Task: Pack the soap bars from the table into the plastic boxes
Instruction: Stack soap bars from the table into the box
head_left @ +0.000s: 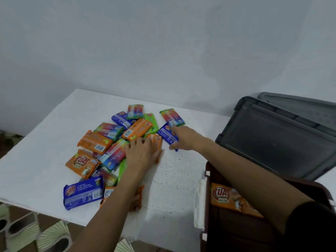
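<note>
Several wrapped soap bars in orange, blue, green and rainbow wrappers lie in a loose pile on the white table. My left hand lies flat on an orange bar at the pile's right edge, fingers around its side. My right hand grips a blue bar just to the right, thumb under its near end. A dark brown plastic box stands open at the lower right, with one orange bar inside, partly hidden by my right arm.
A grey plastic lid or box leans at the table's right end behind the brown box. A rainbow bar lies apart beyond my right hand. A pale wall stands close behind the table. Patterned floor shows at the lower left.
</note>
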